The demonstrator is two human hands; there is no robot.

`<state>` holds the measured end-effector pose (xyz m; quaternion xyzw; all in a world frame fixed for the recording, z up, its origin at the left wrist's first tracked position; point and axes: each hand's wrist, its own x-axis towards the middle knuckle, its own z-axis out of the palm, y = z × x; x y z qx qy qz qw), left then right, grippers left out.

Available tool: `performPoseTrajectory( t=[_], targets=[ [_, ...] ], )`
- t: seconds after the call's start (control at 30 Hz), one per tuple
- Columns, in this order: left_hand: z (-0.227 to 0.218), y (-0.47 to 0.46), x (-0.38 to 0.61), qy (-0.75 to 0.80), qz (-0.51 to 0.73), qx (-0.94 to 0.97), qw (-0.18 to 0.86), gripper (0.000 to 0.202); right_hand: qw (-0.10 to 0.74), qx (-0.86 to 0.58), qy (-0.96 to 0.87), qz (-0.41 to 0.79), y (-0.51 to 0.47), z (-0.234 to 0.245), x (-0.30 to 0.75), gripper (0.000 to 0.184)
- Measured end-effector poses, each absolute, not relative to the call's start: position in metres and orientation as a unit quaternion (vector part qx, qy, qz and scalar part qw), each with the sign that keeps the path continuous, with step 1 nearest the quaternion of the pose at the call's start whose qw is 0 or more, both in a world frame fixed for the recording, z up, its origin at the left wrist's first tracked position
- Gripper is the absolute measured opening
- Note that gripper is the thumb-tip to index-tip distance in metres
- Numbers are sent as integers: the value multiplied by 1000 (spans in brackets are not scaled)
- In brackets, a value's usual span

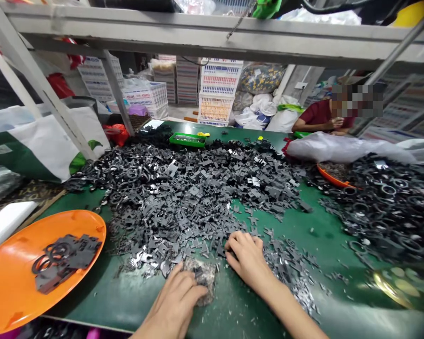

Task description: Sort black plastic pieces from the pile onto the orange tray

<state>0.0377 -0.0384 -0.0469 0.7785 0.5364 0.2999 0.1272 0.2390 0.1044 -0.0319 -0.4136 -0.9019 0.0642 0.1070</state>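
Note:
My left hand [176, 299] rests at the near left side of a rough, speckled block [209, 278] on the green table. Its fingers are bent, with the thumb lying over the block's edge; what they grip is hidden. A small dark plastic part [198, 271] shows on the block by the fingertips. Just right of the block, my right hand [248, 258] reaches to the near edge of a wide pile of dark grey plastic parts [194, 193]. Its fingers curl down among them, and anything pinched there is covered by the hand.
An orange tray [7, 278] with dark parts and rings stands at left. More dark rings [388, 202] heap at right beside a plastic bag [325, 146]. A green tray [187, 140] sits behind the pile. A shelf beam [198, 33] crosses overhead; a person [314, 115] sits across.

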Motion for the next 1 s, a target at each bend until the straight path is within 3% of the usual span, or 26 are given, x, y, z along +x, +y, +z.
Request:
performPoseTrajectory(
  t=[0.2,0.33,0.43,0.53,0.67,0.77,1.0],
  targets=[
    [-21,-35,27,507,261,808,148,28,133,-455,-873,116,98,-27,252,11],
    [-22,-30,29,552,297,771,114,19,162,-503,-846,74,97,-28,259,11],
    [-33,-28,28,588,281,752,102,31,169,-515,-840,41,93,-24,258,13],
    [-43,-29,25,597,253,754,107,42,131,-433,-888,88,81,-23,248,18],
    [-39,-28,21,586,249,759,138,30,85,-364,-922,100,68,-30,231,19],
    [-24,-16,23,596,250,747,158,22,82,-363,-923,94,70,-33,229,10],
    [-5,45,36,614,146,753,183,19,73,-357,-917,162,49,-29,241,10]
  ],
)
